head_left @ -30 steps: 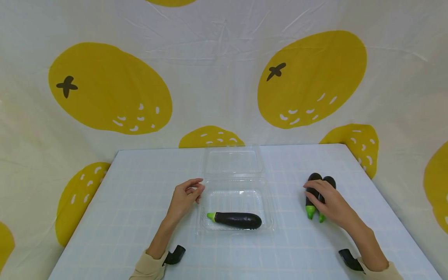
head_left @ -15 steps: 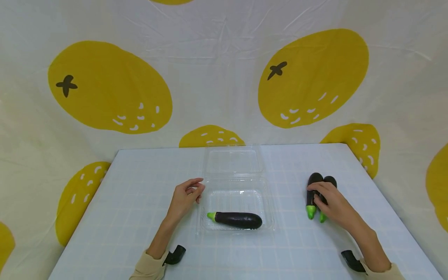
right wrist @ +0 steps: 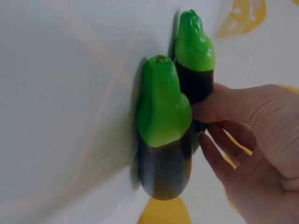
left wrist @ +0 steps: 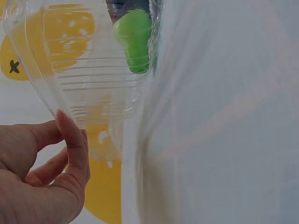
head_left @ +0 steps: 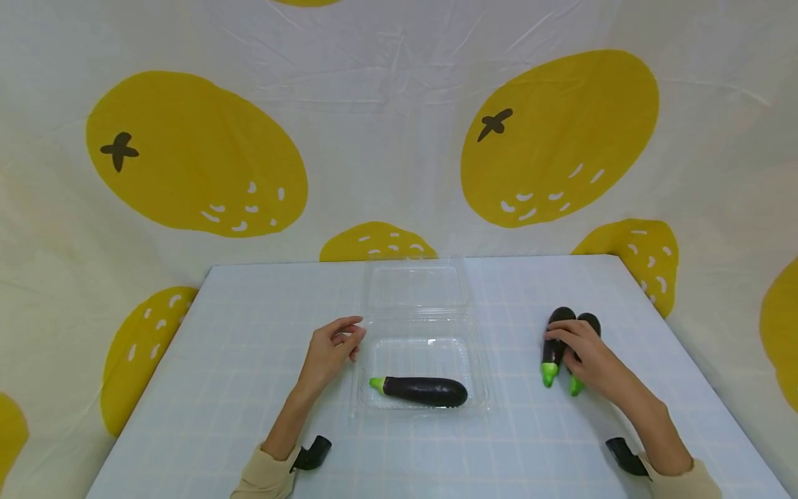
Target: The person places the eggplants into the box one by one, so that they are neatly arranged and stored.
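pair's left eggplant [head_left: 553, 351] — now more aslant

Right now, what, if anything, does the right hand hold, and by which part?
The right hand holds the loose pair's left eggplant, by its dark body, not its green cap.

You have soft, muted, fairly even light in the head view, with a faint shadow on the tablecloth [head_left: 268, 305] left of your right arm [head_left: 648, 416] and small glints on the clear container [head_left: 414, 355]. Your left wrist view runs dimmer: your left hand [left wrist: 51, 172] is shaded, the cloth's check blurred. In your right wrist view, highlights dot the gripped eggplant [right wrist: 195, 51]; a soft-edged shadow borders the other eggplant [right wrist: 164, 126].
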Motion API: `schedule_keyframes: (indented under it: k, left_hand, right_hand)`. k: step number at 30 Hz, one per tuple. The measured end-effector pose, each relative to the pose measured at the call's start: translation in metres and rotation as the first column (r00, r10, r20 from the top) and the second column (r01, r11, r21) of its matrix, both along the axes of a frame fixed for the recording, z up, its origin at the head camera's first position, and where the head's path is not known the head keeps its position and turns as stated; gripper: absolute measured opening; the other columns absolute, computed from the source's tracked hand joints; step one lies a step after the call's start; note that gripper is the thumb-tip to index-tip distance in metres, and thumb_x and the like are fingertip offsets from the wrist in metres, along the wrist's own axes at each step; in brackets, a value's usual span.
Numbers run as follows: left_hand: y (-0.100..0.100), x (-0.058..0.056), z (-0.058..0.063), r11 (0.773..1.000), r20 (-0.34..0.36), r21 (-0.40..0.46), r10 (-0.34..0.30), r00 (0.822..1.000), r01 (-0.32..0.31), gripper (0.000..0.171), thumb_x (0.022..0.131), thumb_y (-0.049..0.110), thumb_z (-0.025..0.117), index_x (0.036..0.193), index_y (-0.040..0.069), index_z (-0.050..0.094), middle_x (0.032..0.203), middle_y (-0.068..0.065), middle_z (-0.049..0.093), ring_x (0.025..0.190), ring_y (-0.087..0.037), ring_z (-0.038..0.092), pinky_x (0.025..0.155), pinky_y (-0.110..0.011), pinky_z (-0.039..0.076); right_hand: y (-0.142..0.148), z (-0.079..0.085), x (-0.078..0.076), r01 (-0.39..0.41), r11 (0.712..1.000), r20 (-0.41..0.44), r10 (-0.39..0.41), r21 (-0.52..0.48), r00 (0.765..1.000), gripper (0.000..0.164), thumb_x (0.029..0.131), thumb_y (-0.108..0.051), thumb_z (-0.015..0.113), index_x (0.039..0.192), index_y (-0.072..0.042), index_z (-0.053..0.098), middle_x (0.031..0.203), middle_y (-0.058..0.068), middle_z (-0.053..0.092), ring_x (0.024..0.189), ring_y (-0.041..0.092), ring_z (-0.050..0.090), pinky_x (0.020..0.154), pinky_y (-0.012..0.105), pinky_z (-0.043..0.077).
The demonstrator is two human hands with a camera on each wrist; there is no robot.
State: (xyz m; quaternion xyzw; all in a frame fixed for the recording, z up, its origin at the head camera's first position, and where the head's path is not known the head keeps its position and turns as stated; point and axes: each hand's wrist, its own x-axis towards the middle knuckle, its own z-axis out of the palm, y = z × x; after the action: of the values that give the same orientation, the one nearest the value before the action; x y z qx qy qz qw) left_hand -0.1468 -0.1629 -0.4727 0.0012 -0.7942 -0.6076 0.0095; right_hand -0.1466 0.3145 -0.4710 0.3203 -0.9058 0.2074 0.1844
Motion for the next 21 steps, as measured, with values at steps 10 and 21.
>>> schedule_keyframes:
  k: [10,21]
  left_hand:
    - [0.000,-0.001,-0.002,1.000,0.006,-0.001,0.008,1.000,-0.008,0.034,0.097,0.015,0.074,0.128,0.000,0.069,0.099,-0.013,0.067,0.063,-0.018,0.060,0.060,-0.021,0.049]
    - [0.001,0.000,0.000,1.000,0.003,0.016,-0.002,1.000,0.002,0.035,0.097,0.012,0.073,0.128,-0.002,0.068,0.100,-0.013,0.067,0.062,-0.017,0.059,0.061,-0.022,0.052]
  right_hand:
    - [-0.010,0.005,-0.004,0.042,0.997,0.038,-0.044,0.061,0.998,0.052,0.066,0.028,0.072,0.107,-0.003,0.071,0.116,0.016,0.066,0.112,0.035,0.054,0.098,0.032,0.039]
    - [-0.019,0.002,-0.013,0.018,0.995,0.030,-0.021,0.094,0.999,0.049,0.064,0.028,0.076,0.102,-0.002,0.070,0.110,0.018,0.066,0.107,0.041,0.055,0.088,0.060,0.047]
